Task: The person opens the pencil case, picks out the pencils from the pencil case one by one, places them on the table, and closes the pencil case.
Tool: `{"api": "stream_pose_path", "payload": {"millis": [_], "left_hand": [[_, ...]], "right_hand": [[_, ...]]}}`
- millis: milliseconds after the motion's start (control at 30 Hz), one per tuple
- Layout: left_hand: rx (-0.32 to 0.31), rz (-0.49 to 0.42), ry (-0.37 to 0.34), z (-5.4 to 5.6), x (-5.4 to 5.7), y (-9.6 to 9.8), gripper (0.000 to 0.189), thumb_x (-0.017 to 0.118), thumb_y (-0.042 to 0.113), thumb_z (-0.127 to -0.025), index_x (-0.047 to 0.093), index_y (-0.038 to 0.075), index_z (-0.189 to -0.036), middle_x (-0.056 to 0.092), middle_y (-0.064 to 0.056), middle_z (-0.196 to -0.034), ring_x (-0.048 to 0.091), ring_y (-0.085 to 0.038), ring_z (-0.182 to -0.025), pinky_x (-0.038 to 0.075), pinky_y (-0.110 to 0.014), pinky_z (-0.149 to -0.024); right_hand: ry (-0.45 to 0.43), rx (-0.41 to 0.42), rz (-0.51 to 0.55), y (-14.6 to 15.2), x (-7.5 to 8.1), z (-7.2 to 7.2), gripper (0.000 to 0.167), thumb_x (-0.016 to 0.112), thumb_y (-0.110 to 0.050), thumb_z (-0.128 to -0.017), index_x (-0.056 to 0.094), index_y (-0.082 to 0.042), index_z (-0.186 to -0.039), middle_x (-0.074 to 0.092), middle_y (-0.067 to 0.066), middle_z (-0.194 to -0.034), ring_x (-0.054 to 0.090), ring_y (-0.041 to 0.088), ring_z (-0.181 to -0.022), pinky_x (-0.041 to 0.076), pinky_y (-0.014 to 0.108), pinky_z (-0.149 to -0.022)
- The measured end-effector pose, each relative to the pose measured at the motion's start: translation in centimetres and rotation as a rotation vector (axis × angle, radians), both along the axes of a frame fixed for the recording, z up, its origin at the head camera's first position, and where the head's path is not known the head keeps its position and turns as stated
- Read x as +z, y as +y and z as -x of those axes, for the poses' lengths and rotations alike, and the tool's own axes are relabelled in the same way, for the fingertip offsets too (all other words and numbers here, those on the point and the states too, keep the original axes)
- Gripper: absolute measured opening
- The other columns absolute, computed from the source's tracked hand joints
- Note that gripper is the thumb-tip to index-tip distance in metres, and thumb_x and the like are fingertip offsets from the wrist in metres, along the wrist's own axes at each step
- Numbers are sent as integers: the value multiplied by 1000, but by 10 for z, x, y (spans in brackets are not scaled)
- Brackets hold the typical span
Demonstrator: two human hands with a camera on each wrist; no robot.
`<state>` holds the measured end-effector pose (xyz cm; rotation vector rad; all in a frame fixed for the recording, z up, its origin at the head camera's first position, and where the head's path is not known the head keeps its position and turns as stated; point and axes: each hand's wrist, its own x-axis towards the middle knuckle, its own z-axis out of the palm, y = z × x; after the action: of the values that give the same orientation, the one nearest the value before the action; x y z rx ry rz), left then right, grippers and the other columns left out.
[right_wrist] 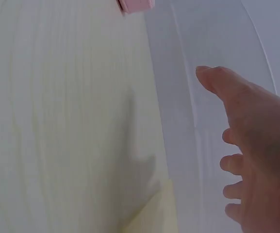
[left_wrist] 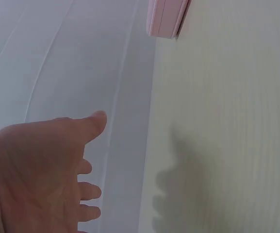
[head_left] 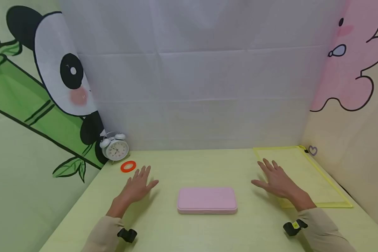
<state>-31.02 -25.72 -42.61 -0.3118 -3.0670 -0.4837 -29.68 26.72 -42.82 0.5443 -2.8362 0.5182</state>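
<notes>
A pink rectangular case (head_left: 207,200) with rounded corners lies closed on the table between the two hands. To its left, my left hand (head_left: 136,188) hovers above the tabletop with fingers spread, holding nothing. On the other side my right hand (head_left: 278,182) is held out the same way, over the left edge of a yellow-rimmed mesh pouch (head_left: 312,175). Both wrist views show the palm side of each hand and a shadow on the table beneath; a corner of the pink case (left_wrist: 167,18) enters the left wrist view at the top, as it does in the right.
An orange-red ring (head_left: 128,166) lies beyond the left hand, just in front of a white twin-bell alarm clock (head_left: 116,149) at the back left corner. A purple heart-shaped piece (head_left: 313,150) is by the pouch's zipper end. Cloth walls stand behind and at both sides.
</notes>
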Motion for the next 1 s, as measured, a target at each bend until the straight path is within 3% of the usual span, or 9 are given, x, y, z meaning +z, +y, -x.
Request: {"api": "stream_pose_path", "payload": {"millis": [167,300,433,600,1000], "left_hand": [[-45,-126,-43,-1,1,3,89,50,56,-100,13,-1,-158,14,-27,-162,12,-50,-146,14,-65,-114],[-139,-254,-77,-4,3,7,92,53,56,-99,9,3,-160,12,-21,-164,11,-42,-149,13,-59,-117],[-227,-313,-89,-7,7,16,93,53,59,-97,5,12,-161,9,-11,-166,12,-33,-151,15,-56,-118],[-297,-356,-122,-12,10,32,93,57,58,-96,4,21,-162,9,-3,-167,15,-27,-151,17,-54,-118],[-456,-334,-210,-25,2,65,88,57,50,-99,4,21,-162,8,3,-166,13,-18,-150,18,-47,-119]], "right_hand": [[-41,17,32,-12,3,-3,92,62,-59,-92,32,2,-153,23,31,-157,16,59,-141,22,72,-107],[-75,43,62,-22,5,-7,96,63,-62,-89,29,-2,-156,20,26,-161,12,54,-144,24,73,-105],[-80,83,81,-33,6,-12,97,64,-63,-89,28,-4,-157,19,21,-162,10,49,-147,24,71,-107],[-79,141,93,-49,5,-16,98,65,-64,-88,27,-7,-157,20,18,-163,11,44,-149,25,66,-110],[-185,308,184,-80,6,-24,97,67,-63,-86,26,-12,-159,21,8,-164,19,34,-149,26,57,-114]]}}
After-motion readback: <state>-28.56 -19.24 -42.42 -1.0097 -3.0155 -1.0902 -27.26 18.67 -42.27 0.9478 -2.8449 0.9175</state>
